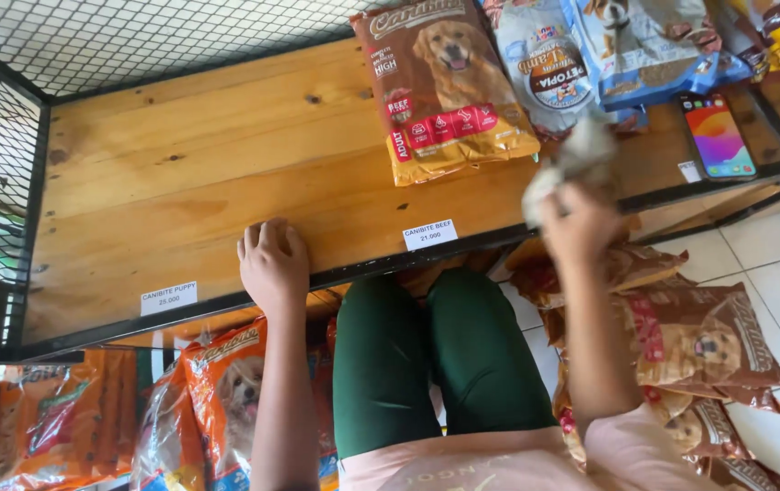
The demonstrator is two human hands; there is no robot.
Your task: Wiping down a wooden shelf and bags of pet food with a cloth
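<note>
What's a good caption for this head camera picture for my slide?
Left hand rests on the wooden shelf edge while the right hand holds a blurred cloth beside a brown dog food bag.

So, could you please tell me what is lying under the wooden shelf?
Under the wooden shelf, orange dog food bags lie at the left and brown dog food bags on the tiled floor at the right. The shelf board and the person's knees hide whatever lies further back.

Left hand (272,259) palm down, fingers curled over an edge, forearm straight beneath it. Right hand (577,223) raised, blurred, fingers closed in a fist, forearm angled up from lower right.
</note>
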